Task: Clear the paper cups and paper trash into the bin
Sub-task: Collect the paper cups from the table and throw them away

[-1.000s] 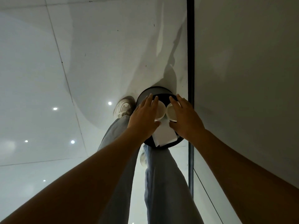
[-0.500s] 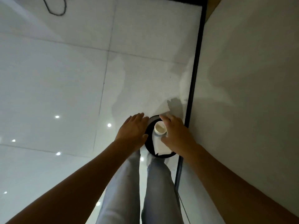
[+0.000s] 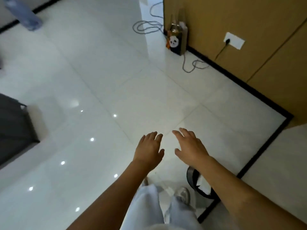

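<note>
The black round bin [image 3: 191, 178] stands on the floor by the wall, mostly hidden under my right forearm. White paper [image 3: 204, 182] shows inside it; no cup is visible. My left hand [image 3: 149, 151] and my right hand [image 3: 191, 146] hang in the air above the white floor, ahead of the bin, fingers spread and relaxed, holding nothing.
A wooden wall with a black skirting [image 3: 249, 87] runs along the right. A panda paper bag [image 3: 177, 41] and grey cables [image 3: 191, 65] lie near a socket [image 3: 234, 40]. A dark grey piece of furniture [image 3: 15, 128] stands at the left. My legs and shoe [image 3: 182, 195] are below.
Both hands have let go of the cups and paper at the bin and lifted away from it. The view has swung up from the bin toward the room.
</note>
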The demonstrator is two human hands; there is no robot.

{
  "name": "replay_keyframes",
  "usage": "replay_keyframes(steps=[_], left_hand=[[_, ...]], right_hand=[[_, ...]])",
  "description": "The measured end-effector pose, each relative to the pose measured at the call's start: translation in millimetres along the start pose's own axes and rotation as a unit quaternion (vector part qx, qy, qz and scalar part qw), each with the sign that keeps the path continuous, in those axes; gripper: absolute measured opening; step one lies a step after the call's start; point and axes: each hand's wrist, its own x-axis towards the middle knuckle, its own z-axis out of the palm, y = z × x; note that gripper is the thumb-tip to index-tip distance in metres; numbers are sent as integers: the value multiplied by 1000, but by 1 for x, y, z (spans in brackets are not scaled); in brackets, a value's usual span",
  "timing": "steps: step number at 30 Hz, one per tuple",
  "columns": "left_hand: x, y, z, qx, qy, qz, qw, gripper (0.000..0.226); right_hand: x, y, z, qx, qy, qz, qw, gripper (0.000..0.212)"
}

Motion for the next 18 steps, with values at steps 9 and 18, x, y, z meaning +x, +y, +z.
replay_keyframes(steps=[9,18], left_hand=[[-168,-212,-57,-70,115,-198,971,56],[-387,-450,-59,-135,172,-381,899,56]], right_hand=[[17,-274,22,-139,-29,-202,969,67],[-5,-575,139,-211,-69,-363,905,68]])
